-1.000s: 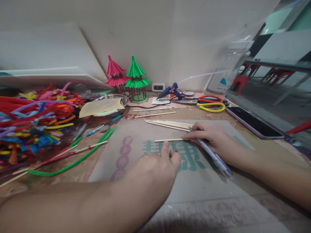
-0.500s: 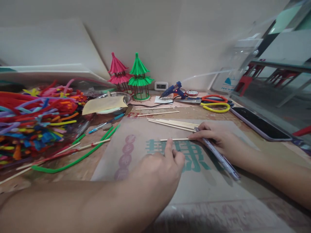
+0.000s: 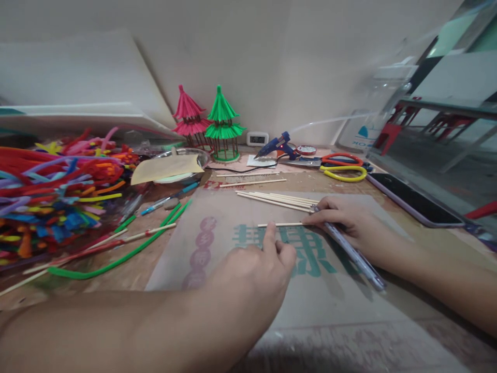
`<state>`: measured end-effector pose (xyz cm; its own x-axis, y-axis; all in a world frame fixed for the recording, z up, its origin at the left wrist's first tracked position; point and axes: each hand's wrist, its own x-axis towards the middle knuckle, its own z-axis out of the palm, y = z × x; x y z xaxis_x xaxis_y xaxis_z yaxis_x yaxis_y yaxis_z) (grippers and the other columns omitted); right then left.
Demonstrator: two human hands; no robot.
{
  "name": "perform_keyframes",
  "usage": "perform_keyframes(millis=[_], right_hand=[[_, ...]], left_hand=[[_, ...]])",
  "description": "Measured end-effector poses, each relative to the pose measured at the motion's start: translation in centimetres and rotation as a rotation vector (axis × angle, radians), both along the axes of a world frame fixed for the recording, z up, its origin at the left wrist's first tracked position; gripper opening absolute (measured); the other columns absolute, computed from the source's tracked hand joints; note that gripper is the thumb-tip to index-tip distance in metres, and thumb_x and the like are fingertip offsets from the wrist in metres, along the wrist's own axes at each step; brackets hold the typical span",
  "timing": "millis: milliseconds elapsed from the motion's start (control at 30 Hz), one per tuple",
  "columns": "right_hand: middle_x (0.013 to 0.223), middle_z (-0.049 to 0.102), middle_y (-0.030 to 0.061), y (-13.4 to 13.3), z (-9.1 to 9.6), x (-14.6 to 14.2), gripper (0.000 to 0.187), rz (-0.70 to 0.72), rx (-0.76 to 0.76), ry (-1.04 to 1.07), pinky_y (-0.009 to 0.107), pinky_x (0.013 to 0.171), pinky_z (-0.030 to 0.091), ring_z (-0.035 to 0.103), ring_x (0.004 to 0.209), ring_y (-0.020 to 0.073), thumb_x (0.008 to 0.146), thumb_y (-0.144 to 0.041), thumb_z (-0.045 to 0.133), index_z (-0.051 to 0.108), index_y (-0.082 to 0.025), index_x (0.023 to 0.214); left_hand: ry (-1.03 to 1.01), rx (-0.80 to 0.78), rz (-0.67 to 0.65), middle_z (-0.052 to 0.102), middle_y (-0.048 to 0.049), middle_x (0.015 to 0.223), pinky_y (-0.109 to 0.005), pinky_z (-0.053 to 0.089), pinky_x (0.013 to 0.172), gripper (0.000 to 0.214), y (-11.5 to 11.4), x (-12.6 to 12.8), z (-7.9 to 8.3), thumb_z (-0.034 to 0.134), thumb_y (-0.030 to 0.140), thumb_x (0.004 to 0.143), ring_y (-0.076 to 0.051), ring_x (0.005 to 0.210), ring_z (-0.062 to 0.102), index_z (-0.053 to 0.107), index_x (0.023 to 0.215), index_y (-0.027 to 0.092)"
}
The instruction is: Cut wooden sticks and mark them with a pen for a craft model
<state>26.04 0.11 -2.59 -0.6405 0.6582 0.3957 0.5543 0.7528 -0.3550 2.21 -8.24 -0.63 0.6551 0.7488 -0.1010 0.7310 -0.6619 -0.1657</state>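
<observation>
A thin wooden stick (image 3: pixel 281 225) lies across the green print on a translucent plastic sheet (image 3: pixel 182 228). My left hand (image 3: pixel 258 269) presses its index fingertip onto the left part of this stick; the other fingers are curled. My right hand (image 3: pixel 345 217) is closed around a slim purple pen-like tool (image 3: pixel 355 254), tilted with its tip by the thumb and index finger. The right fingertips also meet the stick's right end. Just behind, a small bundle of similar wooden sticks (image 3: pixel 275 199) reaches toward my right hand. The tool's tip is too small to make out.
Colourful pipe cleaners (image 3: pixel 58 202) are heaped at the left. Along the back stand pink (image 3: pixel 189 114) and green (image 3: pixel 223 124) pagoda models, a small clock (image 3: pixel 257 138), a blue glue gun (image 3: pixel 277 145) and scissors (image 3: pixel 344 166). A phone (image 3: pixel 415 199) lies at the right.
The stick under my left finger has shifted very slightly right. Both hands stay almost in place, and the view has moved a little.
</observation>
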Motion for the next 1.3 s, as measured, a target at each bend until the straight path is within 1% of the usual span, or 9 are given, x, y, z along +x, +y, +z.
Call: perform_keyframes(millis=[233,300,400,500,633,800,933,1100,1300], right_hand=[[0.08,0.061,0.006,-0.03,0.05,-0.09,0.022,0.005,0.009,0.006,0.028,0.063,0.045,0.059,0.073,0.018,0.097,-0.022,0.057,0.079,-0.022,0.098],[0.08,0.061,0.0059,-0.1,0.14,-0.13,0.022,0.003,0.007,0.007,0.028,0.064,0.046,0.06,0.073,0.0182,0.097,-0.021,0.057,0.079,-0.022,0.098],[0.081,0.061,0.0061,-0.16,0.22,-0.13,0.023,0.0,0.008,0.001,0.029,0.065,0.046,0.06,0.074,0.0182,0.097,-0.019,0.056,0.079,-0.022,0.099],[0.082,0.062,0.0059,-0.15,0.3,-0.12,0.023,0.002,0.0,-0.003,0.029,0.065,0.047,0.06,0.074,0.0183,0.096,-0.018,0.057,0.079,-0.024,0.1],[0.081,0.063,0.0057,-0.14,0.45,-0.2,0.023,-0.002,-0.011,-0.002,0.029,0.064,0.047,0.061,0.073,0.0183,0.096,-0.02,0.057,0.079,-0.025,0.1],[0.082,0.064,0.0056,-0.18,0.46,-0.25,0.023,0.002,-0.037,0.019,0.029,0.065,0.048,0.062,0.074,0.0188,0.098,-0.026,0.057,0.079,-0.027,0.101],[0.082,0.065,0.0054,-0.14,0.32,-0.14,0.022,0.002,-0.026,0.013,0.029,0.067,0.048,0.062,0.076,0.0186,0.098,-0.025,0.056,0.078,-0.027,0.103],[0.085,0.064,0.0047,-0.06,0.15,0.08,0.023,-0.008,-0.04,-0.001,0.029,0.069,0.048,0.062,0.078,0.0186,0.097,-0.021,0.057,0.077,-0.027,0.104],[0.086,0.065,0.0053,-0.19,0.3,0.03,0.022,-0.035,-0.077,-0.03,0.03,0.069,0.048,0.062,0.079,0.019,0.097,-0.022,0.057,0.077,-0.027,0.103]], left_hand=[[-0.002,0.013,0.029,0.042,-0.0328,0.152,-0.032,0.054,0.056,0.049,0.01,0.1,-0.18,0.052,0.011,0.089,-0.022,0.073,0.072,0.049,0.138,0.009],[-0.007,0.021,0.025,0.043,-0.0321,0.151,-0.032,0.055,0.058,0.048,0.0,0.03,-0.21,0.052,0.01,0.089,-0.022,0.074,0.072,0.05,0.137,0.009],[-0.009,0.027,0.004,0.046,-0.0308,0.149,-0.027,0.054,0.056,0.046,-0.03,-0.07,-0.11,0.054,0.01,0.088,-0.021,0.078,0.073,0.051,0.134,0.009],[-0.01,0.029,-0.024,0.045,-0.0291,0.151,-0.025,0.053,0.055,0.046,-0.04,-0.11,0.07,0.053,0.01,0.089,-0.023,0.09,0.073,0.051,0.135,0.01],[-0.014,0.037,-0.044,0.043,-0.0311,0.151,-0.026,0.053,0.055,0.043,0.0,-0.12,0.1,0.05,0.009,0.09,-0.028,0.101,0.071,0.054,0.132,0.007],[-0.01,0.054,-0.053,0.047,-0.0303,0.148,-0.026,0.053,0.055,0.041,-0.01,-0.22,-0.15,0.048,0.009,0.091,-0.027,0.097,0.073,0.054,0.131,0.008],[-0.008,0.071,-0.075,0.05,-0.028,0.147,-0.026,0.053,0.055,0.037,-0.05,-0.33,-0.33,0.048,0.008,0.091,-0.029,0.107,0.07,0.056,0.127,0.009],[-0.007,0.072,-0.04,0.049,-0.028,0.147,-0.026,0.053,0.058,0.037,-0.04,-0.26,-0.31,0.048,0.008,0.091,-0.023,0.091,0.073,0.054,0.127,0.009],[-0.013,0.052,-0.06,0.05,-0.0264,0.146,-0.028,0.054,0.06,0.036,-0.07,-0.25,0.03,0.049,0.007,0.09,-0.025,0.096,0.072,0.058,0.125,0.01]])
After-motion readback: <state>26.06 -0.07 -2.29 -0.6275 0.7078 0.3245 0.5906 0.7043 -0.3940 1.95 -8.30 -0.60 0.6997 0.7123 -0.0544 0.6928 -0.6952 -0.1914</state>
